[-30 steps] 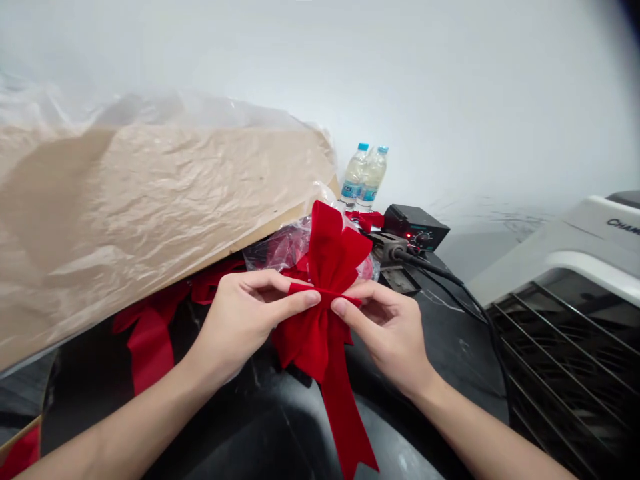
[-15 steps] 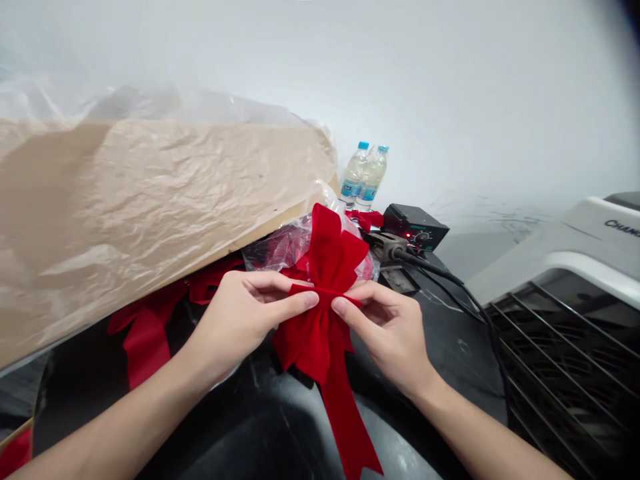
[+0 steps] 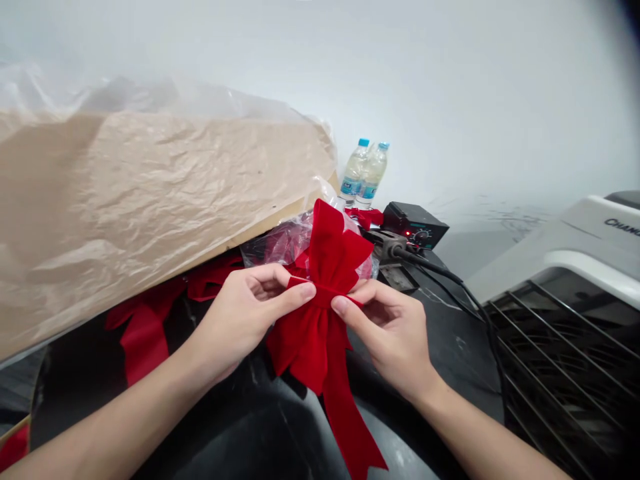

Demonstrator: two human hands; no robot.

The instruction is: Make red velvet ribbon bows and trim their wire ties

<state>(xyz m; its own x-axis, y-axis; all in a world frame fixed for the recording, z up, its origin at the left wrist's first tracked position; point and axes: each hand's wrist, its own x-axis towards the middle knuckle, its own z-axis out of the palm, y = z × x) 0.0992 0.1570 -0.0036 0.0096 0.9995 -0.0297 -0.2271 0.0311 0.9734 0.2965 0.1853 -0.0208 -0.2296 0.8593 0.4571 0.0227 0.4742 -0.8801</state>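
Note:
A red velvet bow (image 3: 334, 257) is held upright over the black table, with notched tails hanging below its middle. Across its centre runs a narrow red strip (image 3: 325, 295). My left hand (image 3: 255, 310) pinches the strip's left end between thumb and fingers. On the other side my right hand (image 3: 387, 330) pinches the right end, its thumb pressed at the bow's centre. The fingertips behind the fabric are partly hidden. Behind the bow lies a clear plastic bag (image 3: 285, 243) with red material inside.
A large plastic-wrapped brown board (image 3: 165, 193) leans at the left, above loose red ribbon (image 3: 145, 340) on the black table (image 3: 225, 433). Two bottles (image 3: 360, 173), a black control box (image 3: 415, 225) and a cabled tool (image 3: 395, 250) sit at the back. A caged appliance (image 3: 575, 300) stands right.
The strip now lies flatter and wider across the bow's centre. The bow has turned slightly, its lower loops shifting left. Both hands keep their pinch.

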